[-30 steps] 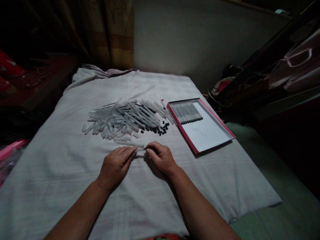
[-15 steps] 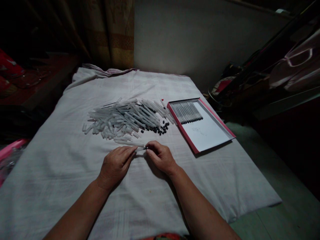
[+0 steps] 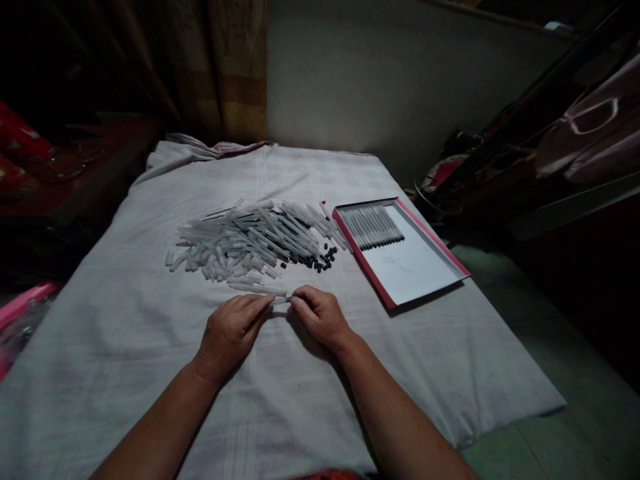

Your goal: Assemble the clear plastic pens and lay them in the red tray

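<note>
Dim rm: plain wall at far side, curtain far L, dark floor off to R. Head view, the only one: bench has a pale, rumpled cloth over it.

L hand & R hand face each other at near-middle, each pinched on one end of a thin clear tube; short bit shows b/w fingertips, rest hidden. Gripping both ends prob. keeps it steady & in line. A loose barrel lies just beyond, roughly parallel.

Far side of hands: big pile of clear pen pcs, w/ small black pcs grouped at its R end, prob. so both are w/in easy reach. To R, shallow red-walled tray sits skewed, w/ a neat row of pens in its far-L part, dark ends all twd near side; lying side by side prob. stops rolling.

Edges/room: tray's R corner is right by bench's R edge, so little slack there. Pile's R end almost meets tray's L wall, tight gap. Near side & near L of bench is bare cloth, lots of elbow rm; tray's near half & R side are open too.
</note>
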The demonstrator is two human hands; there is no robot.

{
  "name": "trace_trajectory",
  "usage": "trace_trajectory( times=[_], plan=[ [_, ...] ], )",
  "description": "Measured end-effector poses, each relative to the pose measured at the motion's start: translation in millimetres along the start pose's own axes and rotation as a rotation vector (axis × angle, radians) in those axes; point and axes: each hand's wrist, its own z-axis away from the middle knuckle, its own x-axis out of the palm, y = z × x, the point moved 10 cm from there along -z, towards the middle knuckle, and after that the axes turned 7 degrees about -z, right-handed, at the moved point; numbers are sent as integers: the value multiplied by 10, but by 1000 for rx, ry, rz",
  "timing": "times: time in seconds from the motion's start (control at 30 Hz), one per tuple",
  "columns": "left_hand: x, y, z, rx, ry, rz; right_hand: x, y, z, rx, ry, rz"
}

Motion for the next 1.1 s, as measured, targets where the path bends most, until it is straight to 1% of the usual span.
trace_trajectory(
  times=[0.17, 0.33, 0.4, 0.53, 0.63, 0.73, 0.87, 1.0, 1.1],
  plan=[
    [-35, -18, 10, -7, 47, -6, 4, 0, -15, 13, 7, 19],
    [16, 4, 4, 19, 11, -36, 12, -20, -27, -31, 16, -9],
    [28, -3, -3, 7, -1, -73, -41, 7, -33, -25, 68, -24],
    [36, -23, -16, -24, -23, -151, -230, 114, -36, 33, 231, -88],
    [50, -19, -20, -19, -44, -159, -296, 178, -43, 71, 283, -133],
    [40, -39, -23, -28, -26, -159, -295, 199, -53, 82, 280, -155],
    [74, -51, -68, -40, -37, -132, -206, 226, -68, 96, 206, -214],
    [155, -20, -225, -17, -96, -107, -148, 226, -85, 63, 143, -259],
    [176, -97, -395, -20, -112, -112, -245, 265, -94, 79, 182, -256]
  ],
)
